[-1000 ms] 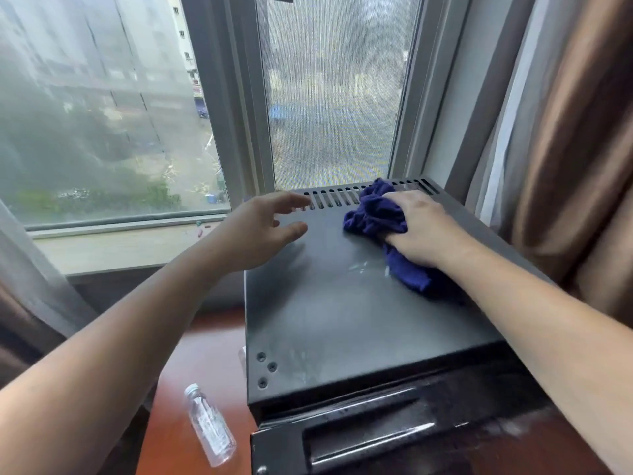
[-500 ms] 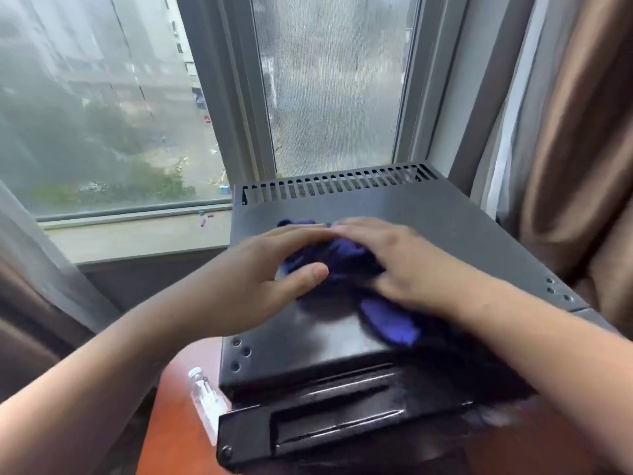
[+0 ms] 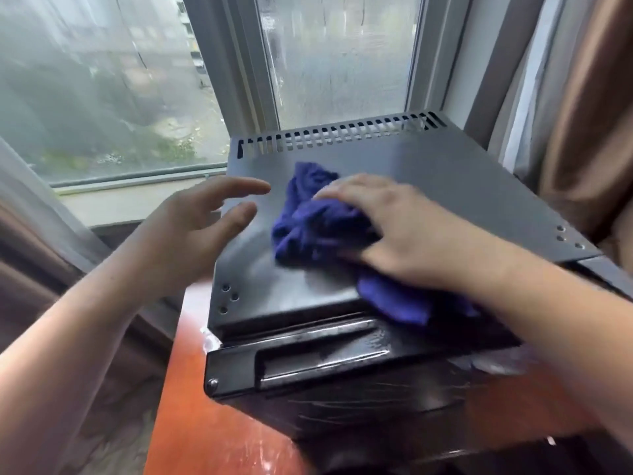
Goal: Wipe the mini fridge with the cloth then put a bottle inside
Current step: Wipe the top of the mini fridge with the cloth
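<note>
The black mini fridge (image 3: 445,173) stands before the window, with a row of vent slots along the back of its flat top. A crumpled blue cloth (image 3: 318,217) lies on the front half of that top. My right hand (image 3: 404,231) presses down on the cloth and grips it; a tail of the cloth hangs under my wrist at the front edge. My left hand (image 3: 195,228) hovers at the fridge's left edge with fingers spread, holding nothing. Only a clear sliver (image 3: 210,339), perhaps the bottle, shows at the fridge's front left corner.
The fridge sits on a reddish wooden surface (image 3: 212,423). A window sill (image 3: 130,200) and grey window frame (image 3: 236,80) lie behind. Brown curtains hang at the right (image 3: 589,114) and at the left (image 3: 30,234). The fridge door's recessed handle (image 3: 322,365) faces me.
My right hand has dragged the cloth from the back right of the top to its front middle. The left hand has drawn off the cloth to the left edge. The view has shifted.
</note>
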